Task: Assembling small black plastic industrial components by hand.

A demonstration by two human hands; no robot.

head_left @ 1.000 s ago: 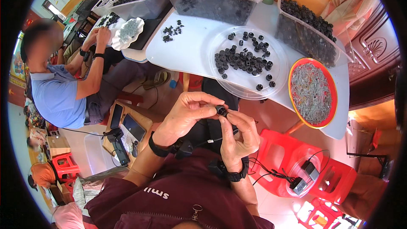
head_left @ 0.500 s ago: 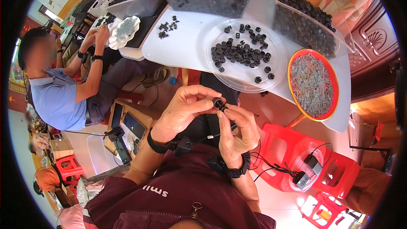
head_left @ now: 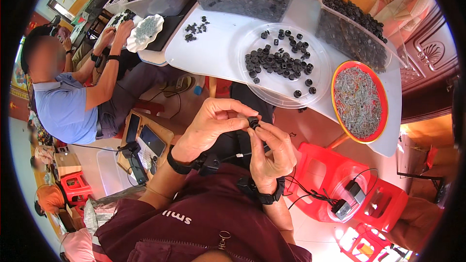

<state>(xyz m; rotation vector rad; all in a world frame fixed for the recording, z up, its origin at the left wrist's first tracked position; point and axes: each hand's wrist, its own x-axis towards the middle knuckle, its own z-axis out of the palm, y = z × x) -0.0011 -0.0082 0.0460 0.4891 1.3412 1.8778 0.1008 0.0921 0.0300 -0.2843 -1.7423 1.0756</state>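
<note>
My left hand [head_left: 211, 127] pinches a small round black plastic part [head_left: 253, 121] between thumb and fingertips. From the other side, my right hand [head_left: 273, 151] closes its thumb and fingers on the same spot; a second black piece seems pressed against the first, though fingertips hide most of it. Both hands are held just short of the table's front edge. Beyond them, a clear round lid-like tray [head_left: 238, 56] carries many loose black round parts [head_left: 276, 63]. To its right, a red bowl with a yellow rim [head_left: 335, 94] is full of thin silvery metal pins [head_left: 359, 102].
Clear bins [head_left: 242, 7] heaped with black parts line the white table's [head_left: 213, 51] back. A small cluster of black pieces [head_left: 196, 29] lies left of the tray. Red stools [head_left: 310, 165] with cables stand at right. A co-worker [head_left: 65, 92] sits at left by a white scalloped dish [head_left: 145, 41].
My hands have brought the two black pieces together; before, a ring-shaped opening showed at the left fingertips and a separate piece at the right. The view has shifted slightly.
</note>
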